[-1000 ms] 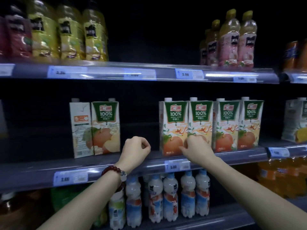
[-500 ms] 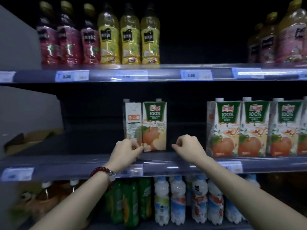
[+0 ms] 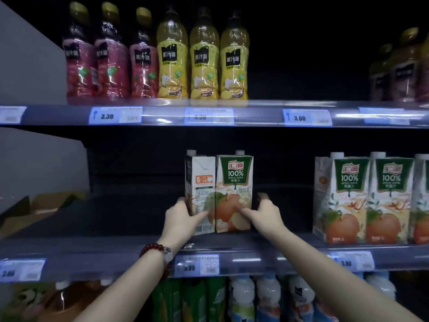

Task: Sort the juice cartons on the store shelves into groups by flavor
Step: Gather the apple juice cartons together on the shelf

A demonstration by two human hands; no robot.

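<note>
A: What stands at the middle of the middle shelf [image 3: 130, 247]?

B: Two apple juice cartons, touching. The left carton [image 3: 200, 182] shows its side panel; the right carton [image 3: 234, 182] shows its green front.

A: And the hands?

B: The left hand [image 3: 182, 219] grips the left carton's lower outer edge, thumb across its face. The right hand [image 3: 267, 213] grips the right carton's outer edge, a finger lying across the printed apple.

A: Anything else on that shelf?

B: A row of matching cartons [image 3: 362, 198], well apart to the right of the pair. Above the pair stand red bottles [image 3: 111, 63] and yellow bottles [image 3: 204, 61].
</note>
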